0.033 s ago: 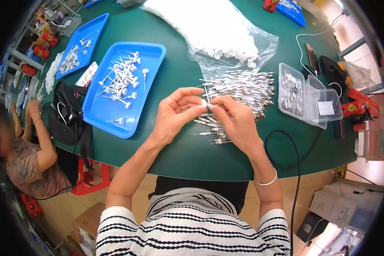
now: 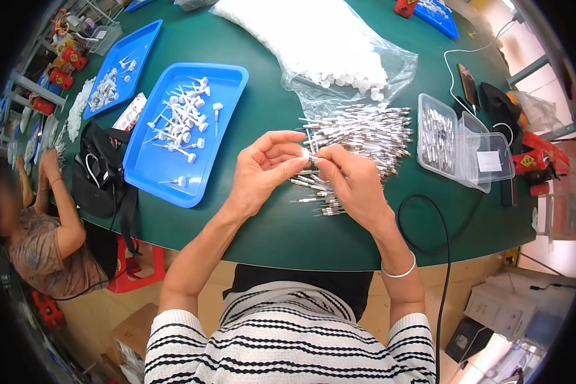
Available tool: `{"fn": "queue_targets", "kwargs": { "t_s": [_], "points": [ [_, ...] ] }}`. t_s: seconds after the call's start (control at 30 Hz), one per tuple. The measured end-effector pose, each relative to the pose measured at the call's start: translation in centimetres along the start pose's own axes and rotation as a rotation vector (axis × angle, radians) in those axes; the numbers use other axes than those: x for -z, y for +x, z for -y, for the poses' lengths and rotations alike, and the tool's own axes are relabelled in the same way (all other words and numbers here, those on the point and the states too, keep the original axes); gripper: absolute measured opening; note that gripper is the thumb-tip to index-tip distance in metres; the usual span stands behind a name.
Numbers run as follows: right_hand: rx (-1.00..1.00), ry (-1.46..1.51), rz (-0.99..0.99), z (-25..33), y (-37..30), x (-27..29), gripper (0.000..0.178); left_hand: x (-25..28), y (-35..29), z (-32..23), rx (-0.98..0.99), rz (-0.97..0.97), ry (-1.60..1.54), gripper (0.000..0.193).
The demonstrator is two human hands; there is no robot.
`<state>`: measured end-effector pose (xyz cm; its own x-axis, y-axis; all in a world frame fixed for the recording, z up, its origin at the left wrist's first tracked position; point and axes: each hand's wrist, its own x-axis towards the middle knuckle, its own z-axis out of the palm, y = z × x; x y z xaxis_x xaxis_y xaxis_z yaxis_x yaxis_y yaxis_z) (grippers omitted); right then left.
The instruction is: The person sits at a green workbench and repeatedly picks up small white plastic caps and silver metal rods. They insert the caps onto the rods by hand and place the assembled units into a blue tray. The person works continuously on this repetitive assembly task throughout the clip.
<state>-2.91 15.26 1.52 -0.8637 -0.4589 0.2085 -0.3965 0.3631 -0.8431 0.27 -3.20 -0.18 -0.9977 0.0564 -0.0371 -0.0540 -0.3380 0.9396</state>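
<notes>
Left grip [image 2: 257, 169], right grip [image 2: 354, 181] pinching 1 white-capped piece [image 2: 306, 155].

White knit top [image 2: 275, 349], black stripes; elbow-length sleeves [image 2: 176, 339]; white bangle [image 2: 400, 276] on right wrist [image 2: 397, 258]

Bright, fairly even light covers the smooth green surface [image 2: 281, 240] and washes the clear plastic bag of white caps [image 2: 301, 35] nearly blank. Fisheye distortion bows the surface's near edge inside a black rim. The seated person in a patterned brown top [image 2: 41, 253] is blurred about the head; the small white rounded piece [image 2: 306, 155] shows little detail.
</notes>
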Motion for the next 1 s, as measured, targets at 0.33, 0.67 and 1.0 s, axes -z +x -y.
{"fn": "queue_targets", "kwargs": {
  "t_s": [0.33, 0.67, 1.0],
  "points": [
    [0.116, 0.018, -0.033, -0.6, -0.2, -1.1, 0.007, 0.2, -0.2, 0.2, -0.050, 0.047, -0.033, 0.020],
    [-0.058, 0.364, 0.008, -1.0, -0.9, -1.8, 0.016, 0.0, -0.6, 0.5, -0.188, 0.138, -0.057, 0.019],
    [-0.063, 0.670, 0.115, -2.0, -0.3, -1.8, 0.018, -0.4, -0.6, -0.8, -0.232, 0.147, 0.059, 0.021]
  ]
}}
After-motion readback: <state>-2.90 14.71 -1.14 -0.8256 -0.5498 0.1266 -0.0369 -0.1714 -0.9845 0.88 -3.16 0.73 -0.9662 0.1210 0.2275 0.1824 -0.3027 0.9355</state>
